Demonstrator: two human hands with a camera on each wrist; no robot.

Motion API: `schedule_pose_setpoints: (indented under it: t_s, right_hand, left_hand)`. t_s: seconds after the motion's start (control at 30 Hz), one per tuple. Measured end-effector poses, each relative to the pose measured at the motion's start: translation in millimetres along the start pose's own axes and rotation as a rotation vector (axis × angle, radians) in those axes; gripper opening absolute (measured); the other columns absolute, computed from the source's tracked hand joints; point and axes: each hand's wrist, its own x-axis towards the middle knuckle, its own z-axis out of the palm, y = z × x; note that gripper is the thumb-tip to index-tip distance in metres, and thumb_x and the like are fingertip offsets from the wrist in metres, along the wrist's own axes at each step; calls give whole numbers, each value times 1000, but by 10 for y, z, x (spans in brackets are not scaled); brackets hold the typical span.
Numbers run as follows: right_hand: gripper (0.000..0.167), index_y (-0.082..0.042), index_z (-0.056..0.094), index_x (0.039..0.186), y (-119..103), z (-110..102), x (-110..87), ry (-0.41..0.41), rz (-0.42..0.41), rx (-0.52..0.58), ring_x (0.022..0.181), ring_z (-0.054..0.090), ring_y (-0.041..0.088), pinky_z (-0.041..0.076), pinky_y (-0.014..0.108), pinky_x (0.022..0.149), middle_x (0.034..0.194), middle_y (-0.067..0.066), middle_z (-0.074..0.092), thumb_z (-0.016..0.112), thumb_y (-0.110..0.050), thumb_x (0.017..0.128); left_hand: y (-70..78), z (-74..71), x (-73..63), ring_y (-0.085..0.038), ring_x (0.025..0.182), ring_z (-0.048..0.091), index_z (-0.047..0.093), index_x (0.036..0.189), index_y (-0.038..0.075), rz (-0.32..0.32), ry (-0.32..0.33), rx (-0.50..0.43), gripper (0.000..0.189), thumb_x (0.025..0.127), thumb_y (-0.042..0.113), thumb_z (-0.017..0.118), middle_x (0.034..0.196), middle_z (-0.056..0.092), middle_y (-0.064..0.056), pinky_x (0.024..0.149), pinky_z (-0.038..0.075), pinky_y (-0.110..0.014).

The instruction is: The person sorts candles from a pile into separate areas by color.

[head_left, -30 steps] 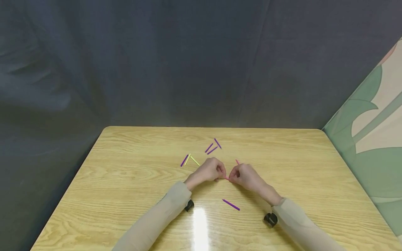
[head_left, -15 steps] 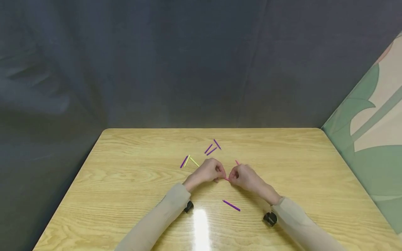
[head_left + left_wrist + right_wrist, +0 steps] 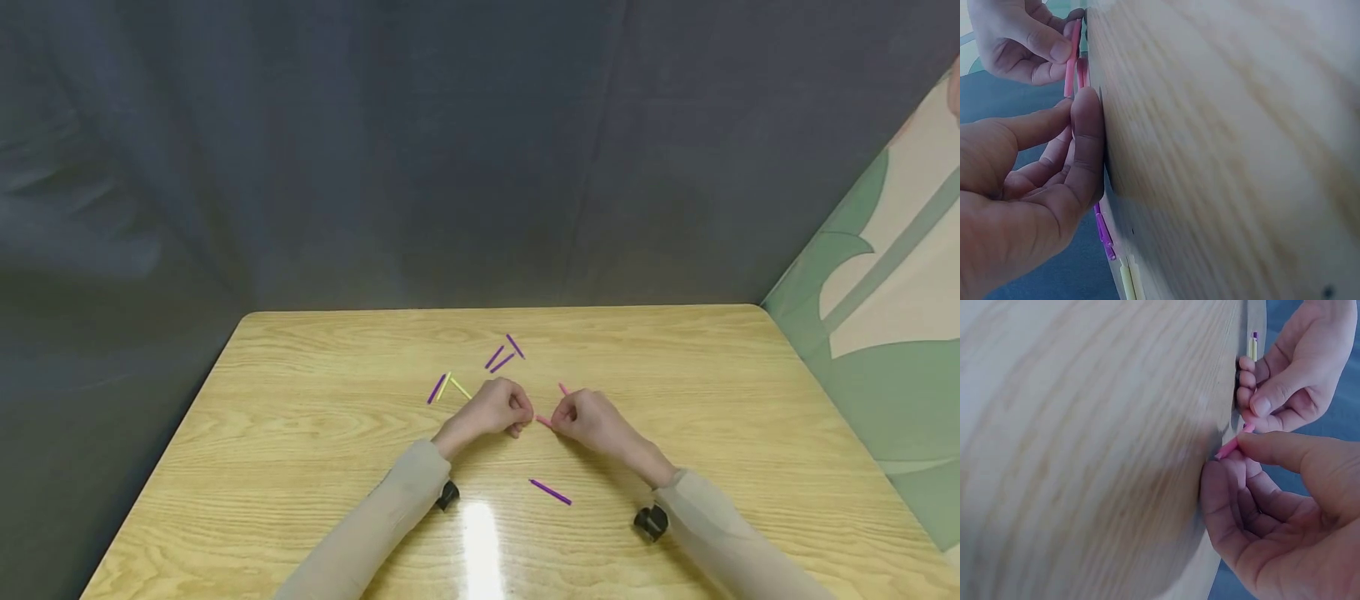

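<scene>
In the head view, my left hand [image 3: 495, 407] and right hand [image 3: 592, 421] face each other over the wooden table. Between them a short pink stick [image 3: 543, 421] shows. My right thumb and fingers pinch it, clearest in the right wrist view, where the pink stick [image 3: 1229, 447] pokes out past the thumb. At its other end, my left thumb and forefinger close together at the tip of the pink stick [image 3: 1069, 81]; their grip partly hides that end. Just beyond my right hand lies another pink stick [image 3: 564, 388], partly covered by the hand.
Several purple sticks [image 3: 502, 362] lie at the back. Left of them are yellow sticks [image 3: 461, 388] beside a purple stick [image 3: 436, 389]. Nearer the front lies one more purple stick [image 3: 550, 492]. Dark cloth [image 3: 420, 167] hangs behind the table [image 3: 300, 433].
My hands have drawn slightly apart, the right one shifting a little to the right, so more of the pink stick shows between them. The sticks on the table lie as before.
</scene>
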Motion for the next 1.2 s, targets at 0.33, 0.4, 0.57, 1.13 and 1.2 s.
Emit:
schedule_pose_setpoints:
  t_s: [0.33, 0.4, 0.57, 1.13, 1.2]
  right_hand:
    - [9, -1, 70, 77, 45, -92, 3, 33, 45, 12, 60, 54, 8, 47, 22, 54, 68, 0, 65, 66, 3, 83]
    - [7, 0, 71, 78, 69, -112, 8, 45, 56, 25, 60, 54, 8, 47, 21, 53, 68, 1, 66, 67, 3, 84]
    - [6, 2, 71, 79, 119, -154, 15, 70, 57, 34, 57, 52, 8, 43, 20, 51, 64, 2, 65, 67, 2, 85]
    - [12, 7, 72, 91, 355, -365, 124, 59, 175, 87, 63, 62, 14, 48, 22, 52, 75, 9, 70, 63, -2, 90]
    - [13, 7, 72, 90, 380, -364, 137, 61, 192, 93, 63, 62, 14, 48, 23, 52, 74, 8, 70, 64, -3, 90]
  left_hand:
    - [-9, 9, -30, -16, 54, 62, 67, 81, -4, 28, 11, 9, 9, 89, -6, 63, 69, 64, -12, 54, 56, -26]
    - [-4, 10, -35, -18, 54, 62, 67, 80, -4, 34, 11, 23, 10, 89, -6, 63, 68, 64, -12, 54, 56, -26]
    - [9, 4, -50, -20, 56, 64, 68, 80, -3, 37, 4, 50, 10, 88, -6, 63, 68, 65, -12, 54, 56, -25]
    - [27, 40, -91, -18, 54, 64, 70, 78, 2, 17, -18, 110, 8, 85, -3, 68, 67, 66, -7, 54, 55, -25]
    - [26, 45, -99, -18, 55, 63, 71, 78, 3, 18, -20, 119, 8, 85, -2, 69, 67, 66, -6, 54, 55, -24]
